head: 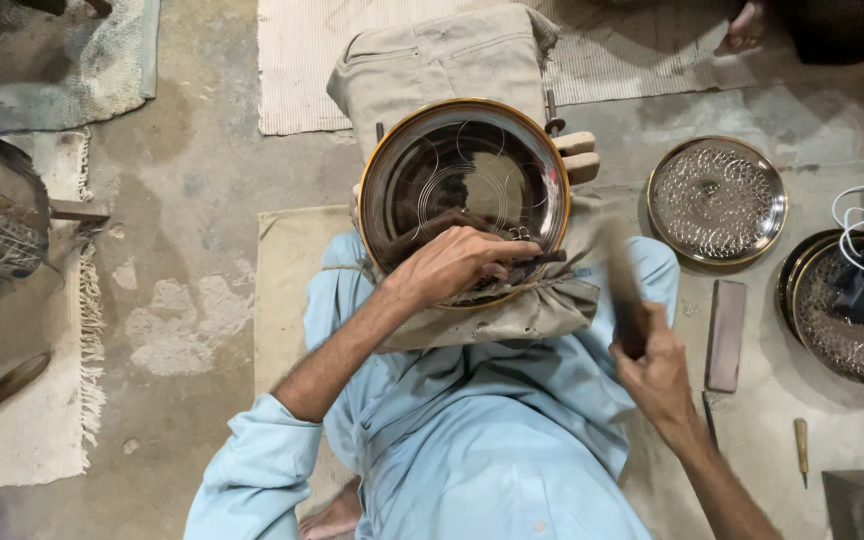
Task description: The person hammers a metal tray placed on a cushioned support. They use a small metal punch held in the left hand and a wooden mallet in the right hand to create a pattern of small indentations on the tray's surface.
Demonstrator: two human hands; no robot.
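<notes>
On a workshop floor, a round metal plate [464,190] rests on a cloth-covered cushion [512,310] in the seated worker's lap; the left hand [457,262] pinches a chisel [537,258] against it while the right hand [657,372] grips a blurred hammer [624,290]. Finished patterned plates [717,200] lie alongside.

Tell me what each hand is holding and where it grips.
The left hand pinches a thin dark chisel-like tool near its upper end, tip on the round metal plate. The right hand grips a blurred dark hammer by its lower handle.
</notes>
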